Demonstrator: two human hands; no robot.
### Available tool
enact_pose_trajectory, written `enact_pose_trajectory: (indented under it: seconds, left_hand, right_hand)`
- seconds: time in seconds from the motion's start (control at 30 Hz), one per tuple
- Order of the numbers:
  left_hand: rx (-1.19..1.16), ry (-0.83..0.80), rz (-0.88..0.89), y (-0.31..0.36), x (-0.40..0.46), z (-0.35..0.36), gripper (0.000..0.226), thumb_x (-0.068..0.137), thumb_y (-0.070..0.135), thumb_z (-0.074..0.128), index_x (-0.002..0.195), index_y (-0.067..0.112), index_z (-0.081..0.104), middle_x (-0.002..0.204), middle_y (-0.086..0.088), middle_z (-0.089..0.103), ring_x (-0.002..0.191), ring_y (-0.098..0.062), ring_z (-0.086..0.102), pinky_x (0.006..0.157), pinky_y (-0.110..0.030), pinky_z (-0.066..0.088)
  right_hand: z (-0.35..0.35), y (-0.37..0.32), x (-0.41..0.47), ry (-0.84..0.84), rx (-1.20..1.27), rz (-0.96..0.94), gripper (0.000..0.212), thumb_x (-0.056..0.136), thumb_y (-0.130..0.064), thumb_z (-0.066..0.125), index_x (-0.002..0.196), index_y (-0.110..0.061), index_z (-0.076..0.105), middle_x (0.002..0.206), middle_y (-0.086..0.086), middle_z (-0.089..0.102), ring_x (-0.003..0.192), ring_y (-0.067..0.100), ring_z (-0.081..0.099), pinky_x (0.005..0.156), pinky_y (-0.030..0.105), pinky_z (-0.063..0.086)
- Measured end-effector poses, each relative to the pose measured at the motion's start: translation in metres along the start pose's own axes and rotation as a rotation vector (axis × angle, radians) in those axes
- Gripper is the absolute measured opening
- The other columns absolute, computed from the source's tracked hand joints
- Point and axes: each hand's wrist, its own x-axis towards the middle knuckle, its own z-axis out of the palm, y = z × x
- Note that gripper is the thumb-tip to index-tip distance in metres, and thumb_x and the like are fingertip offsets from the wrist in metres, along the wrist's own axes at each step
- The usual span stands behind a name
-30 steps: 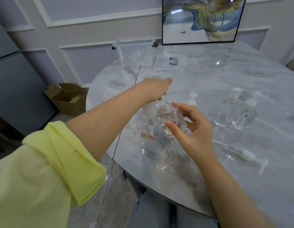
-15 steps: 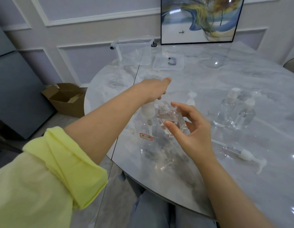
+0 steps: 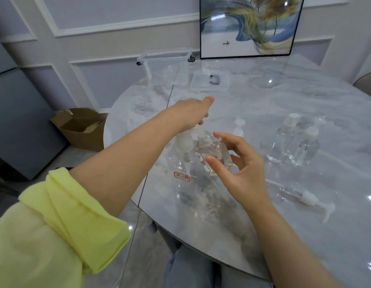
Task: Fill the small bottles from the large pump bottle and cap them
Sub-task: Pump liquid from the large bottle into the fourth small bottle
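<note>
I keep my left hand [image 3: 192, 113] flat on top of the white pump head of the large clear pump bottle with the red-edged label [image 3: 181, 163], fingers straight and pressing rather than curled round anything. My right hand [image 3: 240, 169] grips the small clear uncapped bottle [image 3: 213, 152] between thumb and fingertips, tilted so its threaded neck sits just under the pump's nozzle, touching or nearly so; I cannot tell which.

Against the frames from a moment ago, almost nothing has shifted: same press, same tilt, same hold. I read that as the filling stroke still running, with the small bottle showing some liquid low inside, though its level is hard to judge through the glare.

Taking the large pump bottle as my landmark: two small clear bottles with white pump caps [image 3: 292, 142] stand well to its right, apparently filled and closed. A loose white pump cap with its dip tube [image 3: 309, 198] lies on the grey marble table [image 3: 305, 235] to the right and nearer me, probably meant for the bottle in hand. Another small white-capped piece [image 3: 238, 126] stands just beyond it, too blurred to identify.
</note>
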Motion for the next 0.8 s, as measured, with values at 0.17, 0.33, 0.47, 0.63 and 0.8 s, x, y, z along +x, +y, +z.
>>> enact_pose_trajectory:
  seconds: [0.17, 0.33, 0.47, 0.63, 0.8]
  left_hand:
    - [0.053, -0.084, -0.056, -0.002, -0.001, 0.002, 0.067, 0.103, 0.065, 0.021, 0.125, 0.02, 0.065, 0.119, -0.003, 0.068, 0.119, -0.027, 0.059, 0.108, -0.042, 0.037]
    - [0.108, -0.029, -0.011, 0.009, -0.004, -0.006, 0.066, 0.104, 0.064, 0.02, 0.128, 0.02, 0.064, 0.119, -0.002, 0.067, 0.116, -0.026, 0.06, 0.1, -0.039, 0.04]
    - [0.114, -0.052, -0.018, 0.007, -0.002, -0.008, 0.065, 0.102, 0.066, 0.02, 0.125, 0.024, 0.065, 0.118, 0.0, 0.069, 0.117, -0.026, 0.061, 0.097, -0.041, 0.039]
    - [0.119, -0.055, -0.012, 0.01, -0.004, -0.008, 0.066, 0.103, 0.065, 0.019, 0.125, 0.022, 0.065, 0.119, -0.001, 0.069, 0.117, -0.026, 0.061, 0.097, -0.04, 0.039]
    - [0.185, -0.009, 0.006, 0.005, -0.007, 0.0, 0.066, 0.106, 0.059, 0.018, 0.144, 0.019, 0.054, 0.145, -0.007, 0.056, 0.133, -0.028, 0.05, 0.111, -0.04, 0.037]
  right_hand:
    - [0.0, 0.002, 0.0, 0.0, 0.014, 0.019, 0.043, 0.082, -0.022, 0.083, 0.122, -0.022, 0.069, 0.114, -0.009, 0.071, 0.107, 0.015, 0.068, 0.088, 0.026, 0.055]
    - [0.0, -0.001, -0.001, 0.008, 0.02, 0.029, 0.044, 0.082, -0.029, 0.084, 0.123, -0.025, 0.069, 0.119, -0.009, 0.071, 0.112, 0.018, 0.068, 0.089, 0.032, 0.058]
    - [0.001, -0.003, 0.0, 0.011, 0.036, 0.034, 0.045, 0.081, -0.037, 0.08, 0.123, -0.026, 0.069, 0.118, -0.011, 0.071, 0.111, 0.018, 0.068, 0.087, 0.031, 0.058]
    - [0.0, -0.003, 0.0, 0.019, 0.032, 0.055, 0.043, 0.082, -0.028, 0.084, 0.122, -0.024, 0.069, 0.12, -0.013, 0.07, 0.113, 0.017, 0.067, 0.087, 0.021, 0.053]
    - [0.001, 0.0, -0.001, 0.018, 0.028, 0.057, 0.043, 0.081, -0.025, 0.083, 0.121, -0.026, 0.069, 0.118, -0.013, 0.07, 0.112, 0.019, 0.067, 0.087, 0.034, 0.058]
